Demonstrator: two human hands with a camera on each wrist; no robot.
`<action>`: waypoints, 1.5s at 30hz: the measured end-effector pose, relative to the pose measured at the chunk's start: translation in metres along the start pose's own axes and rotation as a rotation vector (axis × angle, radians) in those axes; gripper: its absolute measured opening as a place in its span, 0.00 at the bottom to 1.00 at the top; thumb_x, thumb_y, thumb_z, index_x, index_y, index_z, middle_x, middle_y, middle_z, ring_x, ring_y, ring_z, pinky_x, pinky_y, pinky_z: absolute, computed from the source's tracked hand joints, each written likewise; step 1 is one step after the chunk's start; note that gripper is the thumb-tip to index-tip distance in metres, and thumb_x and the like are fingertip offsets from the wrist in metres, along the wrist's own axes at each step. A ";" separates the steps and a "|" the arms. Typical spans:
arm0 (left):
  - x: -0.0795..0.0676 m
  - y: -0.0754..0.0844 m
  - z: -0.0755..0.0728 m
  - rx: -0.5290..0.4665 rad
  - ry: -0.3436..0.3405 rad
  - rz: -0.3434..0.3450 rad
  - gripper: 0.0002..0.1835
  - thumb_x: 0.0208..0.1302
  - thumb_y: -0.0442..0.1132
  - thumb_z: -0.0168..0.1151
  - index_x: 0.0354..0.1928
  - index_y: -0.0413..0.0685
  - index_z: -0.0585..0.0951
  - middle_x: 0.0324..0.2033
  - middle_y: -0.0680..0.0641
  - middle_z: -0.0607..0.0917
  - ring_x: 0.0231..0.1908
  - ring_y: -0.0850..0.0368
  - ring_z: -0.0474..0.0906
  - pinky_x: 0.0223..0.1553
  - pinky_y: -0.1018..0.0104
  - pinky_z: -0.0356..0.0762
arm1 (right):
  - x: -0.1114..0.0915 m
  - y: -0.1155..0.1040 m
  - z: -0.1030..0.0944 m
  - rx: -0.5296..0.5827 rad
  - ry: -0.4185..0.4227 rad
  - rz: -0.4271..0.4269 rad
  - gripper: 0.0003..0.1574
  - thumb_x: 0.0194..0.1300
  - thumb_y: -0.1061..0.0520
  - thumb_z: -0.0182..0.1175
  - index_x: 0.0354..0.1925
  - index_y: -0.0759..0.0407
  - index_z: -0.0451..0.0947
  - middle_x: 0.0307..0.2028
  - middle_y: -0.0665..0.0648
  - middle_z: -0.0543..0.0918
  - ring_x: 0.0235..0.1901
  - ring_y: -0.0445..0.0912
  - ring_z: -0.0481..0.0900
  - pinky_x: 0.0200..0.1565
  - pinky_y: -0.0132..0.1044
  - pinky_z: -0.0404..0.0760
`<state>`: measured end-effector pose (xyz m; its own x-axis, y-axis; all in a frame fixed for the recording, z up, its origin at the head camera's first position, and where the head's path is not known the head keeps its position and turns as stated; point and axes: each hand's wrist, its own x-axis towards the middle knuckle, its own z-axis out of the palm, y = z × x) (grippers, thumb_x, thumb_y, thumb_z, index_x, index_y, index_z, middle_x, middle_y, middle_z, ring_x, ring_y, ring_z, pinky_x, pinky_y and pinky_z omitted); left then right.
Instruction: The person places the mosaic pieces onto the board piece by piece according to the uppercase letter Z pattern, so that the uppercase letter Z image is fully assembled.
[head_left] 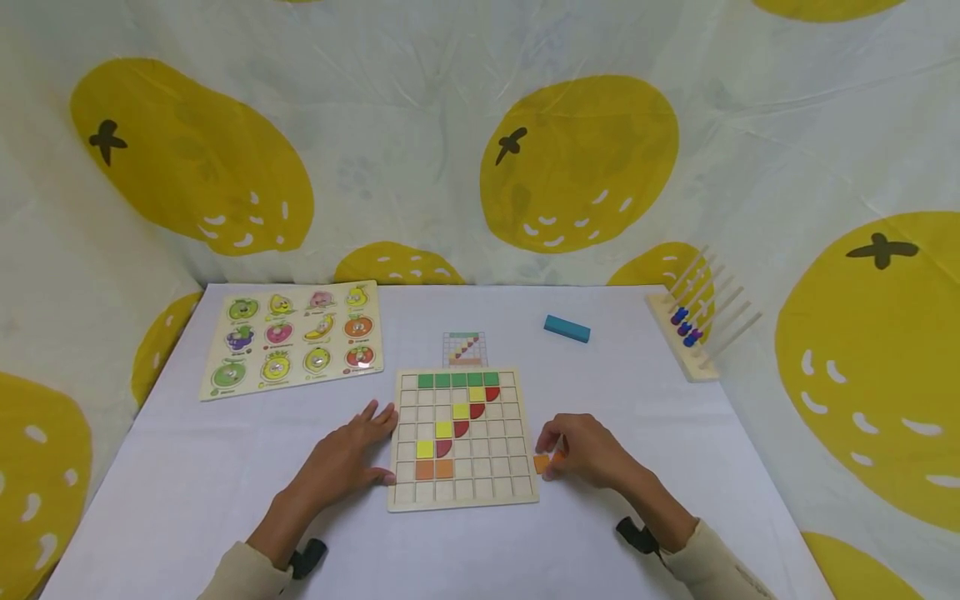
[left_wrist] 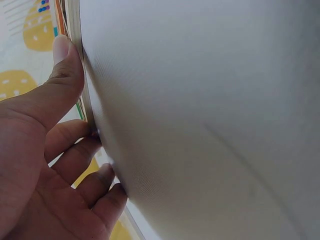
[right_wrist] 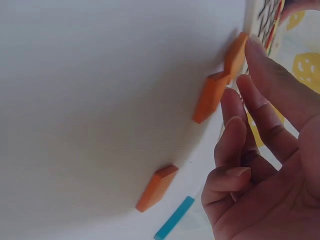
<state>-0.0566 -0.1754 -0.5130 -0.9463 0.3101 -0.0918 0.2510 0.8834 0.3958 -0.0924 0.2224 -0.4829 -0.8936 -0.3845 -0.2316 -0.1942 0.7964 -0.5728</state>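
Note:
A wooden grid board (head_left: 480, 490) lies flat, bearing green, yellow and orange squares and red quarter-round pieces. Along its left edge rests my left hand (head_left: 348, 450), fingers spread and fairly straight, thumb touching near the lower corner. My right hand (head_left: 592, 450) is just off the board's right side, where thumb and index finger pinch an orange square tile (right_wrist: 235, 54) by its edges, low at the table. Close by lies a second orange tile (right_wrist: 210, 100); a third orange tile (right_wrist: 156, 189) lies apart, hidden under the hand in the head view.
A small pattern card (head_left: 464, 348) touches the board's far edge. Beyond on the right lies a blue bar (head_left: 567, 328). A fruit puzzle board (head_left: 296, 337) occupies the back left, and a pegged wooden stand (head_left: 686, 346) with beads is at the right edge.

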 end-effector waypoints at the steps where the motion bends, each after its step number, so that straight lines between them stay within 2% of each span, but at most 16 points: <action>1: 0.000 0.000 0.000 0.002 -0.001 0.000 0.58 0.45 0.56 0.86 0.79 0.51 0.69 0.79 0.49 0.69 0.82 0.41 0.59 0.71 0.35 0.74 | 0.000 0.001 0.001 -0.010 -0.001 -0.006 0.20 0.46 0.62 0.86 0.34 0.47 0.87 0.32 0.46 0.84 0.30 0.42 0.76 0.32 0.31 0.76; 8: 0.000 0.000 0.000 0.008 -0.003 0.003 0.58 0.45 0.56 0.86 0.79 0.51 0.69 0.79 0.49 0.69 0.82 0.40 0.59 0.70 0.35 0.74 | 0.003 0.001 0.004 -0.043 0.011 0.007 0.20 0.46 0.64 0.85 0.30 0.47 0.84 0.29 0.45 0.82 0.32 0.41 0.75 0.33 0.32 0.76; 15: -0.002 -0.001 -0.002 0.000 -0.004 0.023 0.57 0.45 0.56 0.85 0.79 0.49 0.70 0.79 0.48 0.69 0.81 0.39 0.60 0.70 0.34 0.74 | 0.008 -0.004 -0.005 -0.065 0.042 0.034 0.18 0.52 0.62 0.83 0.25 0.48 0.82 0.24 0.45 0.80 0.29 0.42 0.74 0.30 0.32 0.73; 20: -0.002 -0.001 0.000 0.009 -0.002 0.027 0.58 0.46 0.56 0.85 0.79 0.49 0.69 0.79 0.48 0.68 0.81 0.40 0.60 0.70 0.35 0.74 | 0.011 -0.014 -0.011 -0.065 0.076 0.002 0.17 0.56 0.58 0.82 0.25 0.44 0.82 0.24 0.42 0.79 0.28 0.41 0.73 0.28 0.31 0.72; 23: -0.002 -0.001 -0.001 0.009 0.000 0.027 0.58 0.45 0.56 0.85 0.79 0.49 0.69 0.79 0.48 0.69 0.81 0.40 0.60 0.70 0.35 0.74 | 0.014 -0.023 -0.010 -0.049 0.088 -0.037 0.17 0.55 0.56 0.83 0.25 0.43 0.82 0.24 0.40 0.79 0.28 0.41 0.72 0.28 0.30 0.71; 28: -0.003 0.000 -0.003 0.008 0.005 0.029 0.57 0.45 0.55 0.85 0.78 0.48 0.70 0.79 0.48 0.70 0.81 0.39 0.61 0.70 0.35 0.75 | 0.020 -0.041 0.002 -0.020 0.071 -0.093 0.17 0.55 0.53 0.83 0.26 0.42 0.82 0.24 0.39 0.79 0.28 0.41 0.73 0.29 0.30 0.71; 35: -0.003 0.001 -0.004 0.004 0.004 0.036 0.56 0.46 0.55 0.85 0.78 0.47 0.71 0.79 0.47 0.70 0.81 0.39 0.61 0.70 0.35 0.74 | 0.030 -0.068 0.027 -0.001 0.027 -0.113 0.15 0.57 0.53 0.82 0.28 0.42 0.82 0.24 0.39 0.79 0.30 0.40 0.75 0.32 0.30 0.74; 45: -0.002 0.000 -0.002 0.003 -0.005 0.020 0.57 0.46 0.56 0.85 0.79 0.49 0.69 0.79 0.48 0.69 0.81 0.39 0.60 0.70 0.34 0.74 | 0.042 -0.095 0.053 -0.093 0.053 -0.156 0.13 0.56 0.53 0.83 0.28 0.46 0.85 0.22 0.41 0.79 0.28 0.39 0.75 0.32 0.29 0.76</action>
<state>-0.0550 -0.1764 -0.5108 -0.9398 0.3299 -0.0887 0.2709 0.8778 0.3950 -0.0904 0.1058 -0.4795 -0.8694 -0.4834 -0.1020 -0.3666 0.7696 -0.5229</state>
